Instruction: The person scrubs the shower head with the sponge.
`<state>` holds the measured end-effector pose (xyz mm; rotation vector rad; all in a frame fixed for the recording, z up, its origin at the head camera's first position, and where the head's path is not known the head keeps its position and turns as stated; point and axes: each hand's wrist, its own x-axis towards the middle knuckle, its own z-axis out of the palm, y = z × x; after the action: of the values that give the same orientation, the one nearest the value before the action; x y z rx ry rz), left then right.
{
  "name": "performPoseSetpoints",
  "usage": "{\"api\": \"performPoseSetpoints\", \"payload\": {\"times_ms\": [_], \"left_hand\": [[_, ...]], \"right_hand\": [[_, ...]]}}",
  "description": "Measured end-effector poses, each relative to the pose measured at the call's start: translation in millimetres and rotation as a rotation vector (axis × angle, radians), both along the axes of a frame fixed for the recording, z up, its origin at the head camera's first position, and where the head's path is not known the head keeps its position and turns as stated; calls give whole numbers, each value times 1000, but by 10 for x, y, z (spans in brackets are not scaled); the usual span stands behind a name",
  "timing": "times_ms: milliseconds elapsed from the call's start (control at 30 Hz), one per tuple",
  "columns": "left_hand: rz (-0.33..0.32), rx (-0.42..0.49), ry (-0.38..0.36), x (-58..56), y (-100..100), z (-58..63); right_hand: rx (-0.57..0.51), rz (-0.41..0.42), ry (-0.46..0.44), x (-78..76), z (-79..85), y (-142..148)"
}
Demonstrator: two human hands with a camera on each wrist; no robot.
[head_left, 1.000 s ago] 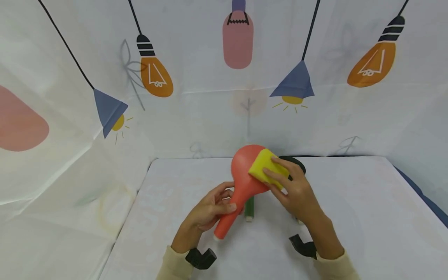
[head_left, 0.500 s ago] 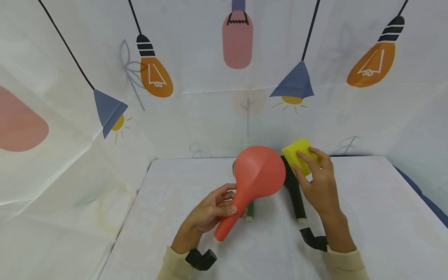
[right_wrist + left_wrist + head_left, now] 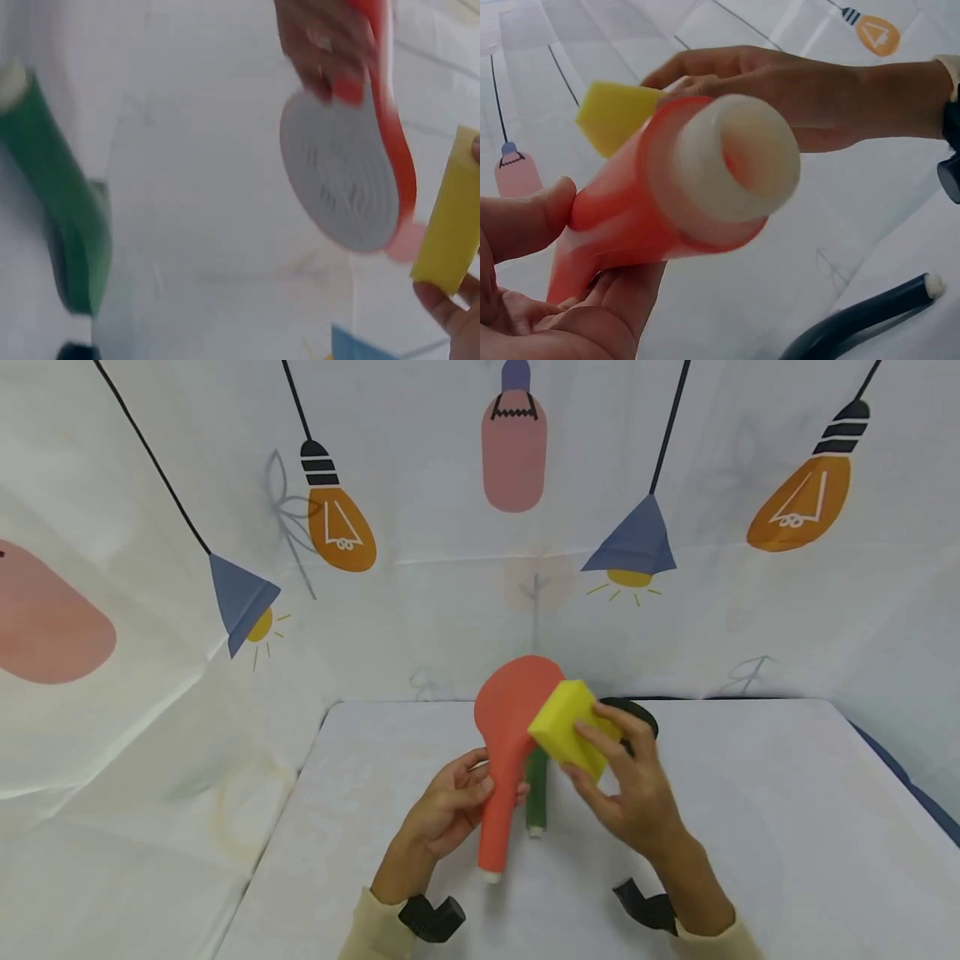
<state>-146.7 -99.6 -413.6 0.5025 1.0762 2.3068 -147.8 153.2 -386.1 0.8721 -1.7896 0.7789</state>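
Note:
My left hand (image 3: 453, 802) grips the handle of a red shower head (image 3: 501, 714), held up above the table. Its hollow white end (image 3: 739, 161) faces the camera in the left wrist view. The white ringed spray face (image 3: 337, 172) shows in the right wrist view. Between the thumb and fingers of my right hand (image 3: 633, 789) is a yellow sponge (image 3: 566, 727), close to the right side of the shower head. The right wrist view shows a gap between sponge (image 3: 450, 221) and shower head.
Behind the red one, a green shower head (image 3: 536, 793) lies on the white table (image 3: 750, 827), its upper part hidden. A black shower head (image 3: 647, 717) lies to its right, mostly covered by my right hand. A white patterned cloth (image 3: 450, 618) hangs behind the table.
My right hand swung the sponge off to the right, then brought it back left beside the shower head. My left hand has turned the shower head more upright, with its top shifted left.

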Motion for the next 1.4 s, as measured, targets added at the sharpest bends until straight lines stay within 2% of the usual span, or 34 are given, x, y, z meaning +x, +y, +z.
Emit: {"api": "performPoseSetpoints", "payload": {"times_ms": [100, 233, 333, 400, 733, 900, 1033, 1167, 1400], "left_hand": [[1, 57, 19, 18, -21, -5], [-21, 95, 99, 24, -50, -19], [-48, 116, 152, 16, -60, -32], [-58, 128, 159, 14, -60, -41], [-67, 81, 141, 36, -16, -15], [-91, 55, 137, 41, 4, -22], [-119, 58, 142, 37, 22, -22], [-118, 37, 140, 39, 35, -11], [-110, -41, 111, 43, 54, 5]], "right_hand": [[99, 83, 45, 123, -10, -217], [200, 190, 32, 264, -32, -413], [230, 234, 14, 312, -55, -476], [231, 241, 9, 320, -69, -489], [212, 141, 20, 237, -92, -383], [176, 80, 65, 152, -118, -320], [156, 0, 112, 98, -139, -273], [135, -63, 158, 48, -143, -242], [10, -82, 205, -46, -96, -191]]}}
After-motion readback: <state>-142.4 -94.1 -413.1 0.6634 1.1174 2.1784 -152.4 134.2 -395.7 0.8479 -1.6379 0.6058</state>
